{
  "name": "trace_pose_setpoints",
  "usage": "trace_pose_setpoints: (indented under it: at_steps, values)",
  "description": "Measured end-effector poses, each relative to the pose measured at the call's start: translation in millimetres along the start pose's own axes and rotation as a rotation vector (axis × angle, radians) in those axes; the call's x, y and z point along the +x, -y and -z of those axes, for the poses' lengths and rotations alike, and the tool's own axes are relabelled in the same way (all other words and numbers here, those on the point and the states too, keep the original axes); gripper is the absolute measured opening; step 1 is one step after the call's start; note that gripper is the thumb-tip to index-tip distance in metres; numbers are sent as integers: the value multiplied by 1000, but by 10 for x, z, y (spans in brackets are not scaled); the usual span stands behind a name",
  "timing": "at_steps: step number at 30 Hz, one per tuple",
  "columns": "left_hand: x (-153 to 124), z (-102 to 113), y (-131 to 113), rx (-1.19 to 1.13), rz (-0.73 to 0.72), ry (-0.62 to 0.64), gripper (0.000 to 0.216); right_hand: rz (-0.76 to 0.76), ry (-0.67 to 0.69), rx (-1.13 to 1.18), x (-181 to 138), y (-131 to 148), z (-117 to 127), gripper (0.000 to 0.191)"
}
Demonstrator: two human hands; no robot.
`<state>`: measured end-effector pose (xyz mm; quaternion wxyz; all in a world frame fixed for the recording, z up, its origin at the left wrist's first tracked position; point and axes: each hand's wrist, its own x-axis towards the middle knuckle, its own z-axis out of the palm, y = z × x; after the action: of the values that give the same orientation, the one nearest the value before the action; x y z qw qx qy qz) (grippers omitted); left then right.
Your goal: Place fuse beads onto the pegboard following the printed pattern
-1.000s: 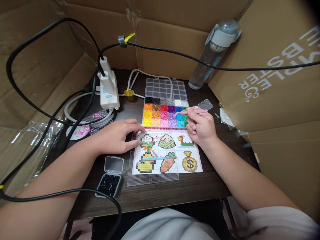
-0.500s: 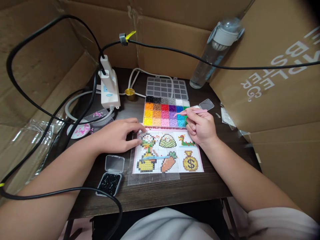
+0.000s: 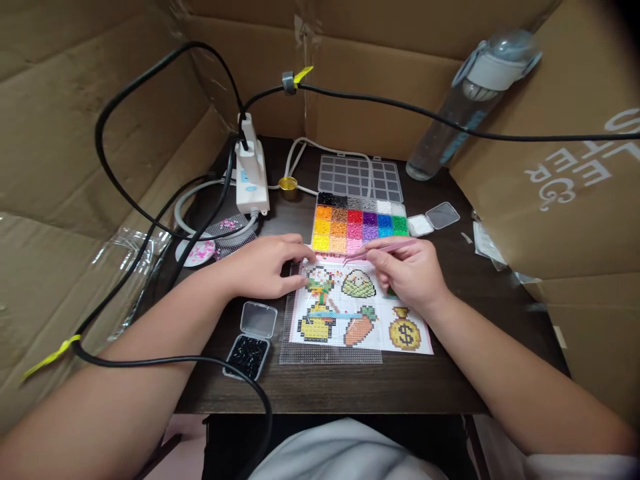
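My right hand (image 3: 413,270) pinches a pair of pink tweezers (image 3: 385,250). Their tips point left, at the top of a printed pattern sheet (image 3: 377,327), just below the bead box. Whether a bead sits between the tips is too small to tell. My left hand (image 3: 270,265) rests with fingers apart at the upper left of a clear pegboard (image 3: 330,355), which lies over the sheet. Beads form pictures on it, some loose beads beside them. The sorted bead box (image 3: 355,228), many-coloured, stands behind with its lid (image 3: 360,177) folded back.
Left of the pegboard is a small box of black beads (image 3: 247,357); white ones fill another box (image 3: 420,225) at right. A power strip (image 3: 253,190), gold cup (image 3: 288,188) and water bottle (image 3: 450,113) stand behind. A black cable (image 3: 175,361) crosses over my left forearm.
The tweezers have come from over the purple beads in the box down toward the pattern sheet's upper edge. My left hand stays by the pegboard. The whole view has shifted, so things appear farther right.
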<state>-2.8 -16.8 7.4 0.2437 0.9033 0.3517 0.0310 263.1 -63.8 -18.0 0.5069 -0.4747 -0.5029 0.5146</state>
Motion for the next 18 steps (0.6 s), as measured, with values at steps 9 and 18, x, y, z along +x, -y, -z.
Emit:
trace_pose_setpoints:
  at_steps: [9,18]
  values:
    - [12,-43,30,1,-13,-13,38,15,8,-97,-20,-16,-172,14]
    - [2,-44,40,2,-10,-11,39,-42,22,-115,-32,-34,-116,18]
